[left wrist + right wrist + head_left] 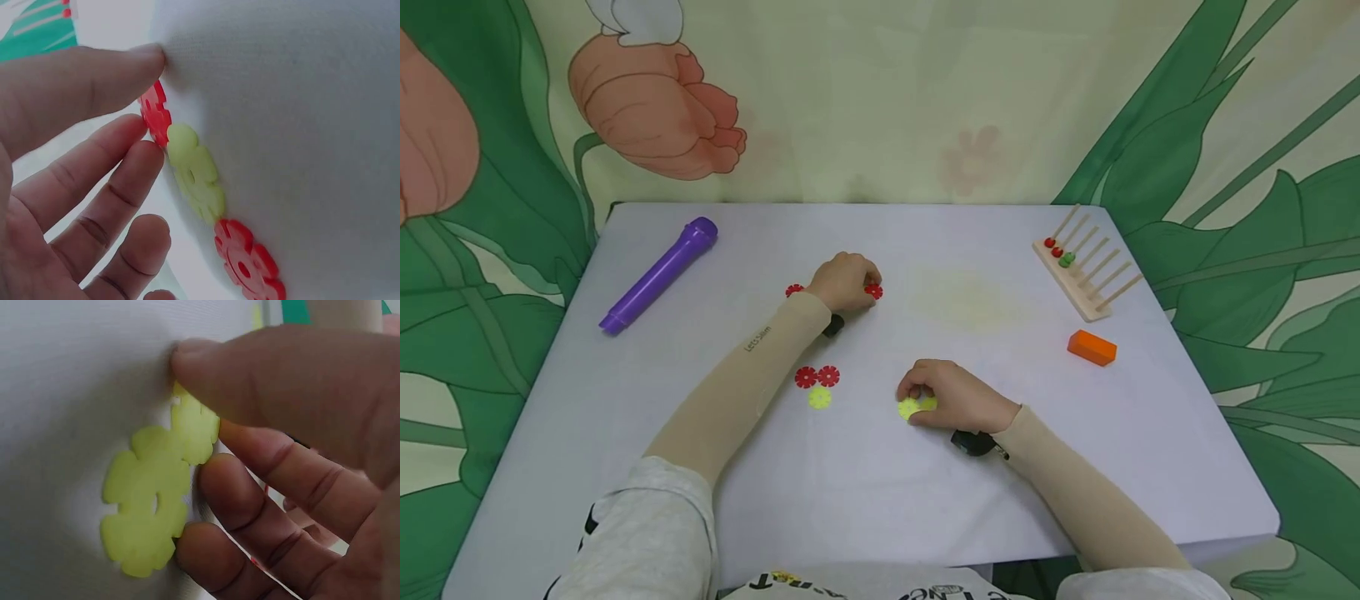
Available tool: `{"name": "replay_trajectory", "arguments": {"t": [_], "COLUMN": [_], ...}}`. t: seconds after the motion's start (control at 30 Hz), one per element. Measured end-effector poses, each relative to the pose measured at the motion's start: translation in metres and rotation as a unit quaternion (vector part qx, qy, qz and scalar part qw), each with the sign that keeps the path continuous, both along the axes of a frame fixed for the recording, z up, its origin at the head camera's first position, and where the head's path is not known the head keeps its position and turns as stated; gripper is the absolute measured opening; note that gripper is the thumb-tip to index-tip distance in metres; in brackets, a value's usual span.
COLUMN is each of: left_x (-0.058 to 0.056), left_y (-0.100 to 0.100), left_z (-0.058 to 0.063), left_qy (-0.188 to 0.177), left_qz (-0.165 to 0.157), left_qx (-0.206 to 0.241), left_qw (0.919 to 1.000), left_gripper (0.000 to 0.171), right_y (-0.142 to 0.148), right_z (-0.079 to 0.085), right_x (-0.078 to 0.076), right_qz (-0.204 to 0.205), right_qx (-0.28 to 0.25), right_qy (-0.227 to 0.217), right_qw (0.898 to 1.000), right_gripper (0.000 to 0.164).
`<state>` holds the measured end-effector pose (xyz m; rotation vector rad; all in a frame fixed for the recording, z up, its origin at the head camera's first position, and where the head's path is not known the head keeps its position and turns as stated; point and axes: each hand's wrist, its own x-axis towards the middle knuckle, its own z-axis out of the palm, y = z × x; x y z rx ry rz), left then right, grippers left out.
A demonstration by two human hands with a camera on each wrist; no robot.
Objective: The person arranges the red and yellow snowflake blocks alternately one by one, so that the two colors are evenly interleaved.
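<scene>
My left hand [844, 282] pinches a red flower-shaped plastic disc [154, 112] at the table top, between thumb and fingers. A yellow disc [194, 172] and a second red disc [247, 259] follow it in a row in the left wrist view; in the head view the hand hides the yellow one. Nearer the front right, my right hand [962, 396] pinches a yellow flower-shaped disc [195, 428] close over the white table [865, 492]. Another yellow disc [147, 506] adjoins it, beside the curled lower fingers.
Two red discs [817, 377] and a yellow disc [819, 398] lie grouped between the arms. A purple stick [658, 279] lies at the back left. To the right stand a wooden peg rack [1078, 287] with red and green beads and an orange block [1092, 347].
</scene>
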<state>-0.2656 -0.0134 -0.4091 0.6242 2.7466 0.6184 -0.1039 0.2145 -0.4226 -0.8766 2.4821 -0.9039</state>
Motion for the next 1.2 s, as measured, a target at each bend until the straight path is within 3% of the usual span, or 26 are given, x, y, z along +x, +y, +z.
{"name": "replay_trajectory", "arguments": {"t": [0.2,0.4,0.9,1.2], "left_x": [0.000,0.000,-0.002,-0.001], "left_y": [0.002,0.003,0.002,0.004], "left_z": [-0.001,-0.002,-0.006,-0.002], "left_qy": [0.004,0.011,0.009,0.011], "left_qz": [0.006,0.014,0.024,0.024], "left_qx": [0.002,0.007,0.011,-0.001], "left_qw": [1.0000,0.9998,0.9996,0.9997], "left_gripper": [0.029,0.026,0.025,0.025], "right_y": [-0.002,-0.006,-0.019,-0.029], "right_z": [0.002,0.002,0.003,0.005], "right_x": [-0.001,-0.018,-0.080,-0.126], "right_qz": [0.003,-0.027,-0.070,-0.109], "right_qx": [0.025,0.029,0.037,0.069], "right_qy": [0.024,0.014,0.006,0.040], "right_qw": [0.999,0.999,0.997,0.991], "right_gripper": [0.023,0.023,0.021,0.021]}}
